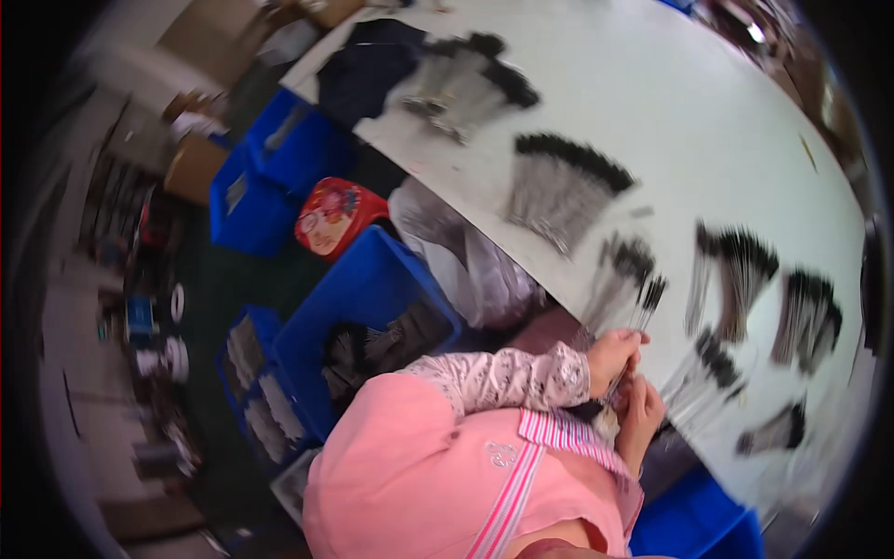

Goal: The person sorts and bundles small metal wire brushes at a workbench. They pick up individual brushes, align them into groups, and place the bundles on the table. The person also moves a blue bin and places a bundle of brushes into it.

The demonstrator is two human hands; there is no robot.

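Note:
My left hand (615,359), coming out of a flowered sleeve, is closed around a few thin wire-like sticks with black, brush-like tips (656,293). Their dark ends point up and away from me over the table edge. Just below it, my right hand (641,410) has its fingers bent together near the lower ends of those sticks. What lies between its fingers is too small to make out. A loose bunch of similar black-tipped sticks (626,265) lies on the table beyond my left hand. Another bunch (708,368) lies to the right of my hands.
On the white table (708,121) lie more bundles of black-tipped sticks (568,182) and a dark cloth (372,70). Left of me stand blue bins (317,298), a red stool (340,219) and a translucent plastic bag (456,242). Another blue bin (694,517) is at lower right.

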